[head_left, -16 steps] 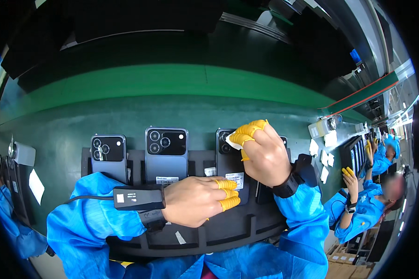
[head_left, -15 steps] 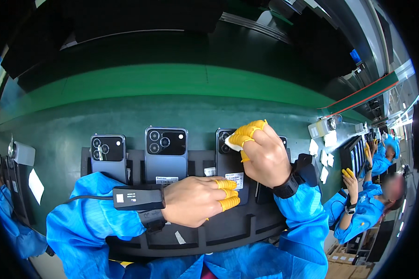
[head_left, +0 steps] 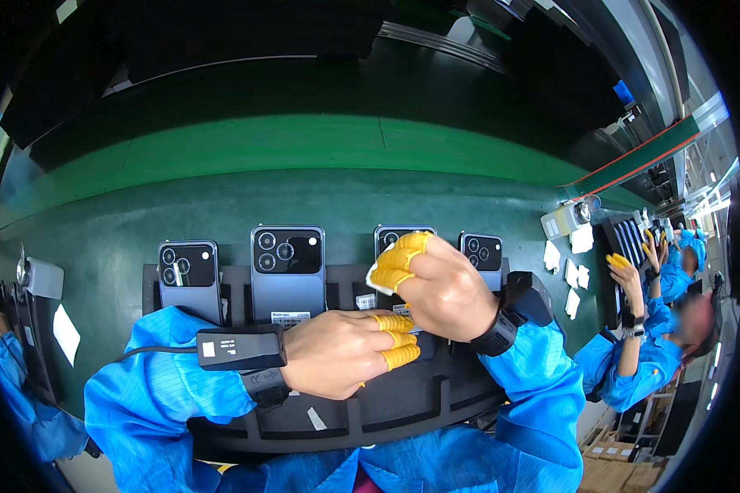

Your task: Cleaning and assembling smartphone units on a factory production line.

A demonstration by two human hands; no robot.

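A black tray (head_left: 300, 440) carries several dark blue smartphones, camera ends pointing away from me. My right hand (head_left: 450, 300), in yellow finger cots, pinches a white wipe (head_left: 380, 283) over the third smartphone (head_left: 383, 238) from the left and covers much of its back. On that phone's lower part, my left hand (head_left: 333, 349) lies with cotted fingers together; its thumb is mostly hidden. Left of it stand another smartphone (head_left: 288, 286) with a white label and the leftmost smartphone (head_left: 189, 275). A fourth smartphone (head_left: 483, 255) shows beyond my right wrist.
Crumpled white wipes (head_left: 571, 271) and a dispenser bottle (head_left: 563, 222) lie at the right of the green bench (head_left: 345, 197). At the left are a second bottle (head_left: 43, 278) and a white sheet (head_left: 66, 335). Co-workers (head_left: 645, 345) sit at both sides.
My right hand has moved left and down over the third phone with the wipe, uncovering the fourth phone's camera end. My left hand has stayed nearly in place.
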